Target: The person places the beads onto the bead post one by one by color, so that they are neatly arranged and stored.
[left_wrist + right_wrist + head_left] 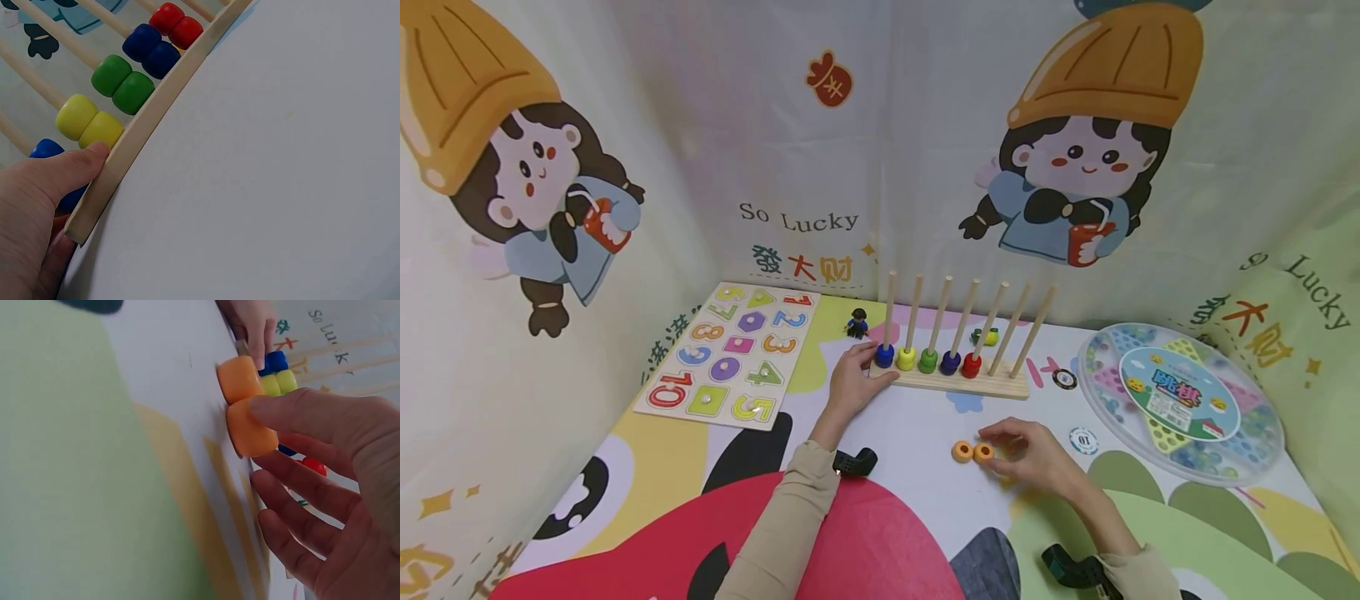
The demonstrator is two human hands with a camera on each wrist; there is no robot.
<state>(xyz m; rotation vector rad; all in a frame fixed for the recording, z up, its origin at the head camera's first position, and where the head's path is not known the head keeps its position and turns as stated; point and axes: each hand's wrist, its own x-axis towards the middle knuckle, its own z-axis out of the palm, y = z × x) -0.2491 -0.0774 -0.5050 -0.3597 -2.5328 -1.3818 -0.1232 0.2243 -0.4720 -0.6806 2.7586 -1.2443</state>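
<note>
A wooden peg rack [951, 383] stands on the table, its upright pegs carrying stacked beads in blue, yellow, green, dark blue and red. The two pegs at the right end bear no beads. My left hand [852, 383] grips the left end of the base, thumb along the front edge beside the yellow beads [100, 128]. Two orange beads [962, 452] sit side by side on the table in front of the rack. My right hand [1030, 454] pinches the right-hand orange bead [250, 428] between thumb and forefinger, the other fingers spread loosely.
A number-and-shape puzzle board [726, 354] lies at the left. Behind the rack are a small toy figure [857, 323] and a green-yellow toy [985, 337]. Two round chips [1083, 440] and a large round marble game box [1180, 404] lie at the right.
</note>
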